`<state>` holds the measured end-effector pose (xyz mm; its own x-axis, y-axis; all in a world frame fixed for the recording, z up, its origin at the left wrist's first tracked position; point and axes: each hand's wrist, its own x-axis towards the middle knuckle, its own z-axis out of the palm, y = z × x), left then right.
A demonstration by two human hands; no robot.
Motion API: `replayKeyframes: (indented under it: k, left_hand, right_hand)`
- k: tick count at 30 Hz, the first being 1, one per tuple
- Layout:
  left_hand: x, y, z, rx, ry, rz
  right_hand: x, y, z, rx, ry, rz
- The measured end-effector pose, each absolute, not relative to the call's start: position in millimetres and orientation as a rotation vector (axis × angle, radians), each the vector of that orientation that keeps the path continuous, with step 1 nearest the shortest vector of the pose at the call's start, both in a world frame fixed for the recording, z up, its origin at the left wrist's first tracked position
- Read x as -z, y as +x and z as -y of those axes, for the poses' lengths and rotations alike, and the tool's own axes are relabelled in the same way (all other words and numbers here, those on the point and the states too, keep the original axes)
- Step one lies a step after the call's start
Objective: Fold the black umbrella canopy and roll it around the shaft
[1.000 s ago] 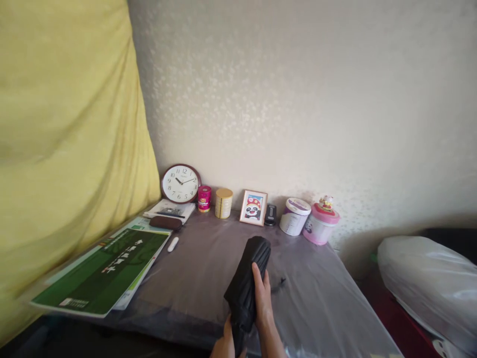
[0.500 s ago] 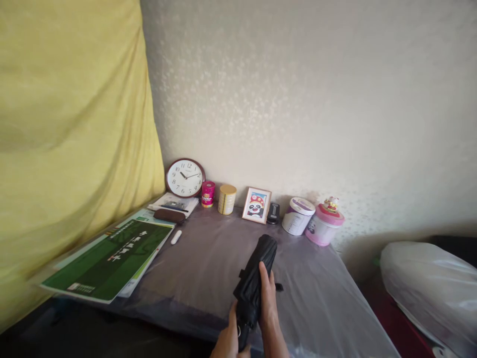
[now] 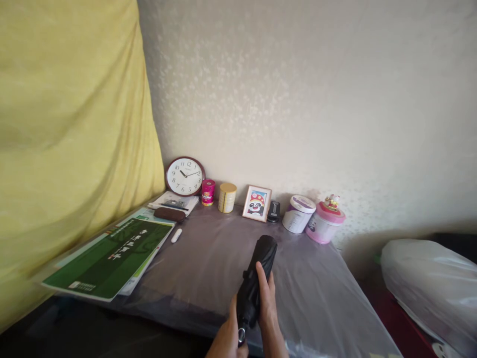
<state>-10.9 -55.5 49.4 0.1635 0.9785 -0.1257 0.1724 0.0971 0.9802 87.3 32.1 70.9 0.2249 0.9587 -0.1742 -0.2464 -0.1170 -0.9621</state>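
A folded black umbrella [image 3: 257, 268] is held between my two hands over the front of the table, its closed canopy pointing away from me and slightly right. My left hand [image 3: 229, 330] wraps the handle end at the bottom, where a metal ring shows. My right hand [image 3: 267, 298] is closed along the right side of the canopy, thumb lying on top. The undersides of both grips are hidden.
Along the wall stand a clock [image 3: 185, 176], a pink can [image 3: 207, 193], a yellow-lidded can [image 3: 227, 198], a panda picture frame [image 3: 257, 203], a white tub [image 3: 298, 215] and a pink-lidded tub [image 3: 325, 223]. A green booklet [image 3: 112, 258] and brown case [image 3: 169, 214] lie left.
The umbrella has turned about its length in my hands. Its strap piece at the right is out of sight, and the handle ring now faces up. My left hand has moved slightly.
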Motion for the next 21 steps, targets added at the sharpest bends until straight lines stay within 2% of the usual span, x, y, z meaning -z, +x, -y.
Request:
replayKeyframes:
  k: [4, 7, 10, 15, 18, 21]
  left_hand:
    - [-45.2, -13.8, 54.4, -0.841, 1.443, -1.444]
    - [-55.6, -17.8, 53.1, -0.918, 1.406, -1.255]
    - [-61.4, -18.3, 52.7, -0.772, 1.179, -1.072]
    - [-41.2, -11.1, 52.3, -0.990, 1.428, -1.221]
    - [-35.2, -11.2, 52.0, -0.891, 1.501, -1.439]
    - [-45.6, -16.9, 52.0, -0.909, 1.486, -1.369]
  right_hand:
    - [-73.9, 83.1, -29.8, -1.309, -1.251, 0.715]
    - [-81.6, 81.2, -27.2, -1.377, -1.223, 0.642]
    - [-86.3, 82.4, -26.5, -1.453, -1.182, 0.646]
    - [-76.9, 86.1, -32.0, -1.294, -1.230, 0.764]
    - [-71.1, 86.5, -35.1, -1.234, -1.260, 0.759]
    - [-72.9, 85.3, -34.1, -1.269, -1.235, 0.736]
